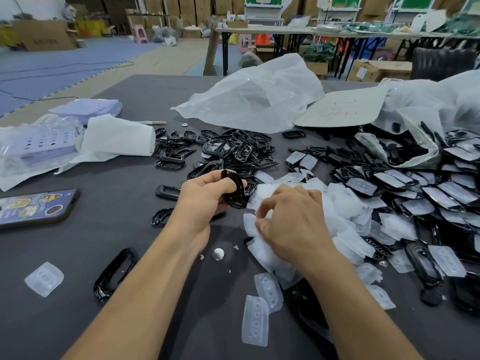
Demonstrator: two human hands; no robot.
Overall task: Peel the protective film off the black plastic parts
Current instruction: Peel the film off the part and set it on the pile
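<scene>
Well, the dark grey worktop (220, 294) fills most of my view, and a big white plastic bag (259, 100) lies crumpled at its far side. To the right, a wide heap of black plastic parts (428, 193) spills out, many of them with pale film on their faces. Farther back in the middle lies a smaller pile of bare glossy frames (233, 149). Between the two, a drift of peeled film (345, 203) spreads under and around my right arm. A phone (33, 207) lies flat near the left edge. My left grip (205, 196) is curled round one black part (235, 190), holding it on edge just above the worktop, thumb pressed against its side. My right grip (293, 224) sits just beside it, knuckles up, thumb and fingertips pinching a piece of film (250, 220) at the near edge of the drift. A small round silver disc (217, 254) rests on the worktop between my wrists.
</scene>
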